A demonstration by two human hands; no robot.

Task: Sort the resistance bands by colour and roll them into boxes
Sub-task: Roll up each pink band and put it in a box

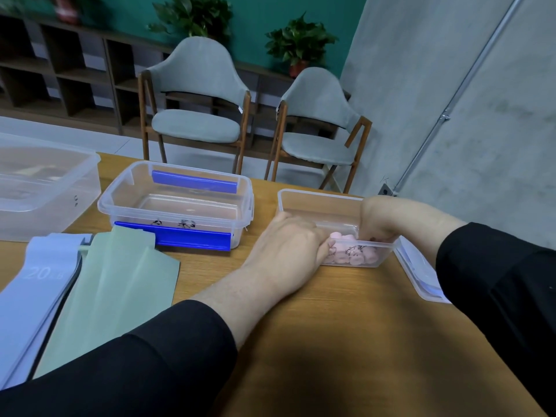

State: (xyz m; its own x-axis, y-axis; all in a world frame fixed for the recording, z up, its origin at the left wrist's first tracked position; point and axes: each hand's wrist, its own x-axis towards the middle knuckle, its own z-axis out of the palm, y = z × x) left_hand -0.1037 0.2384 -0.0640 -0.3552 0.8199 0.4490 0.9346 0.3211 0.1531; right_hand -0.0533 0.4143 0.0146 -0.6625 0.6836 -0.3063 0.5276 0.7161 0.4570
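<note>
Both hands, left hand (288, 245) and right hand (379, 219), grip pink rolled bands (350, 255) inside small box (316, 203); press rolls snug so none uncoil.

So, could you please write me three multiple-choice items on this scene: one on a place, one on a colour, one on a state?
1. Where are the rolled pink bands?
A. In the small clear box
B. On the chair
C. On the green band

2. What colour are the clips on the middle box?
A. Red
B. Blue
C. Yellow

3. How does the green band lie?
A. Rolled up
B. Flat on the table
C. Hung from a shelf

Answers:
1 A, since the pink shows through the small clear box wall, where both the left hand and right hand reach.
2 B, both clips are blue.
3 B, it is spread unrolled on the table.
</note>
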